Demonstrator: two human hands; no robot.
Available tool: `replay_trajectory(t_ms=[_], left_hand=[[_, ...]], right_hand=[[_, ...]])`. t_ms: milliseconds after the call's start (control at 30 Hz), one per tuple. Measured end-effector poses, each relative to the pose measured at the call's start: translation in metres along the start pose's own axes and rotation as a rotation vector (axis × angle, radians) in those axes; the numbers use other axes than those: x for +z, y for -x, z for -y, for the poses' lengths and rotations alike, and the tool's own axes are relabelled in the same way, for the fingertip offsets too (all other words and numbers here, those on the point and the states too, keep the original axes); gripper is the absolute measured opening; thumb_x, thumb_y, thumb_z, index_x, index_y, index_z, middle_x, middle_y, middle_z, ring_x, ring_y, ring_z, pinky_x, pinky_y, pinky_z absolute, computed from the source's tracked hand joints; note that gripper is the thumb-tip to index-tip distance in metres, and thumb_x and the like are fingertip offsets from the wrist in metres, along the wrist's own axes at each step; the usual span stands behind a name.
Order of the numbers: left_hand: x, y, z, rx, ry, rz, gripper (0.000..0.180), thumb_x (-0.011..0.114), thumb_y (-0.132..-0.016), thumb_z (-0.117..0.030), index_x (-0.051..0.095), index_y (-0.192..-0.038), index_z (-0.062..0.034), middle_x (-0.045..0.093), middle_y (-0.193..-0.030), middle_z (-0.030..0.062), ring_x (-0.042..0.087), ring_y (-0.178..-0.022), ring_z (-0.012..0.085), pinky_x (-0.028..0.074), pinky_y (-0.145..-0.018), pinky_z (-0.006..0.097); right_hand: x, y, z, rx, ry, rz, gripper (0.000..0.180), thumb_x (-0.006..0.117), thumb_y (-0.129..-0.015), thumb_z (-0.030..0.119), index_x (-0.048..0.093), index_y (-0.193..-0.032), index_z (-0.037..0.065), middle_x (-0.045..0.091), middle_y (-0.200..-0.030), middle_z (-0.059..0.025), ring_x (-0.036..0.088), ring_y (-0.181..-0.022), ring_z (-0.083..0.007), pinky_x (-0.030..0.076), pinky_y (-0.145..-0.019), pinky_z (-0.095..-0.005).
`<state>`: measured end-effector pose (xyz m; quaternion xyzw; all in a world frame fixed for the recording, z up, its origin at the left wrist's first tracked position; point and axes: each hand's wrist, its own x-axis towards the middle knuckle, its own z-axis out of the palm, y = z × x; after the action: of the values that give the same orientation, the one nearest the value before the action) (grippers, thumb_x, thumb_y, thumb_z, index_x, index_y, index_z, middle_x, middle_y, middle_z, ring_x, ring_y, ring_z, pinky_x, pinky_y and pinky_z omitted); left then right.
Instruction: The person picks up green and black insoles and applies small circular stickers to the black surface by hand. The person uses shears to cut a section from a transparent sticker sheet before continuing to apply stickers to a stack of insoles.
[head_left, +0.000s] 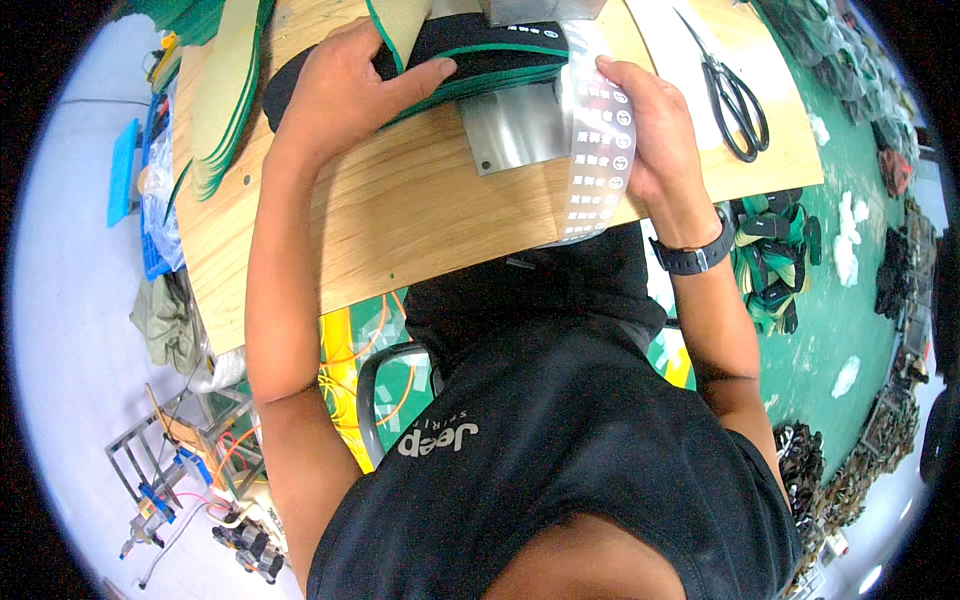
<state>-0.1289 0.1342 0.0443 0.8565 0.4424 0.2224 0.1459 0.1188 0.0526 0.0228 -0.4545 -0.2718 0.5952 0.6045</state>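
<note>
My left hand (pixel 345 90) grips black insoles (pixel 490 40) with green edges, its thumb stretched across them. A beige-faced insole (pixel 400 25) stands up against that hand, and its other fingers are partly hidden there. The insoles lie by a shiny metal plate (pixel 515 130) on the wooden table (pixel 400 225). My right hand (pixel 655 125) pinches the side of a clear strip of white printed labels (pixel 597 160) between thumb and fingers. The strip passes the right ends of the insoles and hangs over the table's near edge.
Black-handled scissors (pixel 737 105) lie on a white sheet (pixel 680 60) at the right. A stack of beige, green-edged insoles (pixel 225 105) is at the left. A metal block (pixel 545 10) stands at the far side. More insoles (pixel 775 250) are heaped below the table's right edge.
</note>
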Motion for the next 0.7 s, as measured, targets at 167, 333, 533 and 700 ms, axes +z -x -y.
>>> replay_trajectory(t_ms=[167, 333, 533, 700], left_hand=[[0.003, -0.001, 0.006, -0.126, 0.216, -0.169, 0.032, 0.057, -0.084, -0.030, 0.062, -0.097, -0.0006, 0.063, -0.082, 0.0127, 0.058, -0.079, 0.0204, 0.045, -0.074, 0.032], [0.001, -0.004, 0.033, -0.295, 0.403, -0.375, 0.031, 0.052, -0.083, -0.026, 0.060, -0.089, 0.0044, 0.060, -0.077, 0.0087, 0.053, -0.073, 0.0181, 0.042, -0.073, 0.031], [0.004, -0.001, 0.030, -0.281, 0.466, -0.324, 0.030, 0.053, -0.084, -0.027, 0.061, -0.089, 0.0019, 0.060, -0.077, 0.0050, 0.052, -0.071, 0.0157, 0.041, -0.071, 0.028], [0.003, 0.000, 0.024, -0.205, 0.385, -0.321, 0.030, 0.053, -0.085, -0.027, 0.060, -0.091, 0.0020, 0.062, -0.080, 0.0057, 0.054, -0.075, 0.0160, 0.042, -0.073, 0.028]], right_hand=[[0.000, -0.002, 0.002, 0.006, 0.001, 0.017, 0.017, 0.057, -0.087, 0.012, 0.060, -0.089, -0.005, 0.064, -0.076, -0.0088, 0.062, -0.060, -0.0126, 0.051, -0.052, -0.0234], [0.015, -0.008, -0.001, 0.113, 0.050, 0.104, 0.015, 0.057, -0.087, 0.011, 0.061, -0.087, -0.004, 0.063, -0.075, -0.0071, 0.059, -0.057, -0.0107, 0.049, -0.050, -0.0226], [0.019, -0.009, -0.002, 0.122, 0.117, 0.118, 0.015, 0.059, -0.087, 0.013, 0.061, -0.082, -0.001, 0.062, -0.073, -0.0058, 0.057, -0.054, -0.0096, 0.046, -0.048, -0.0212], [0.017, -0.012, -0.005, 0.126, 0.127, 0.129, 0.016, 0.059, -0.087, 0.014, 0.062, -0.082, -0.001, 0.062, -0.072, -0.0049, 0.057, -0.054, -0.0095, 0.046, -0.048, -0.0211]])
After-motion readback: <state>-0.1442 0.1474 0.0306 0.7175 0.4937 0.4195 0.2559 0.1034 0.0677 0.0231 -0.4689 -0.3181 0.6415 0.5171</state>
